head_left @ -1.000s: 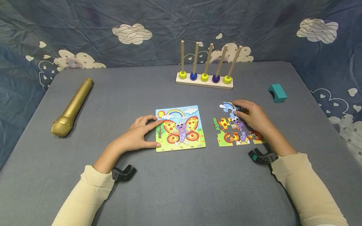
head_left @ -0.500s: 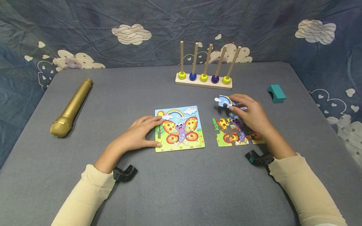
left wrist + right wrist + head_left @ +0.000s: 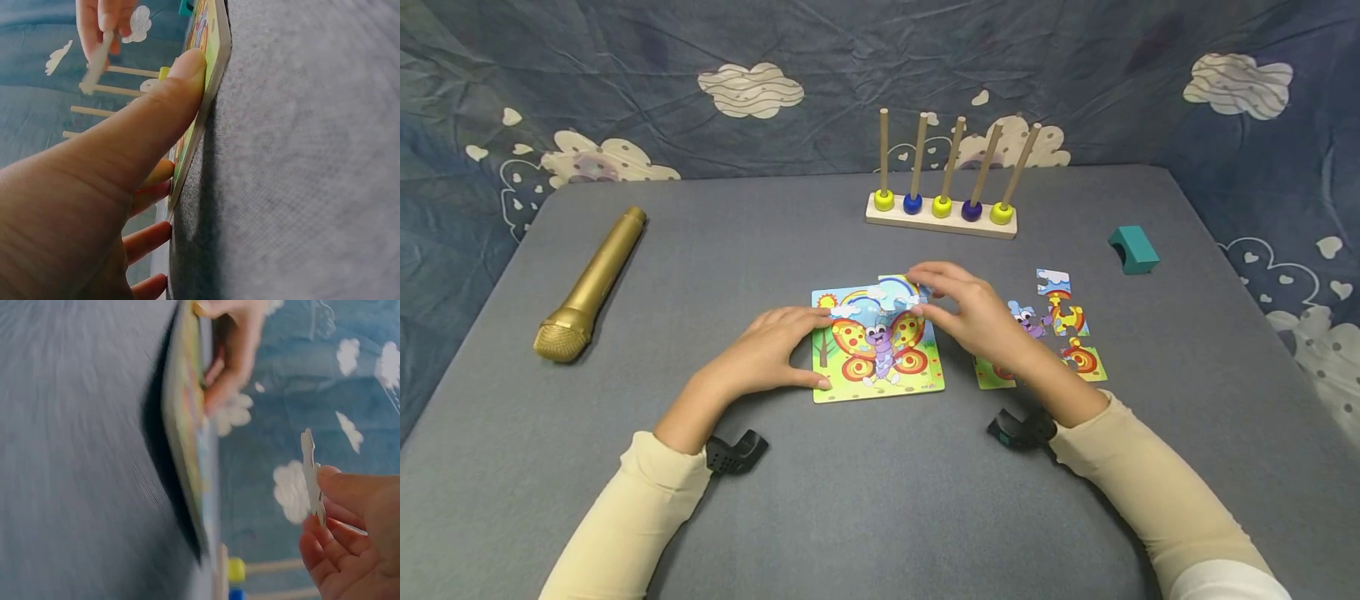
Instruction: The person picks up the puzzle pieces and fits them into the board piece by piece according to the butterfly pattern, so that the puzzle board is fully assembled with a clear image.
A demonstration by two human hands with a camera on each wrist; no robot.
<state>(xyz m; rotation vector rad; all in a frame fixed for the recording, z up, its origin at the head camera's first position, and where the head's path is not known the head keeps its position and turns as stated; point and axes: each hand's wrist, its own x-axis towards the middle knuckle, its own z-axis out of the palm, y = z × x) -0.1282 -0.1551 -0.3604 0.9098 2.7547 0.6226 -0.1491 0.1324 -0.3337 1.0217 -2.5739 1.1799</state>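
A square butterfly puzzle board (image 3: 880,379) lies flat on the table in the head view. My left hand (image 3: 767,350) rests at its left side, with thumb and fingertips spread along the edge. In the left wrist view the thumb (image 3: 187,65) presses on the board's top near the rim. My right hand (image 3: 973,312) pinches a puzzle piece (image 3: 895,287) with a rainbow on it, held above the board's upper right part. The right wrist view shows the piece (image 3: 310,475) edge-on between thumb and fingers. Several loose puzzle pieces (image 3: 1081,358) lie to the right, partly hidden by my right forearm.
A gold toy microphone (image 3: 595,279) lies on the left of the table. Behind the board stands a wooden rack (image 3: 940,221) with upright pegs and coloured beads. A teal arch block (image 3: 1135,250) is at the far right.
My right hand has lifted the rainbow piece from among the loose pieces and carried it left over the board. The left hand has stayed nearly still at the board's left edge.
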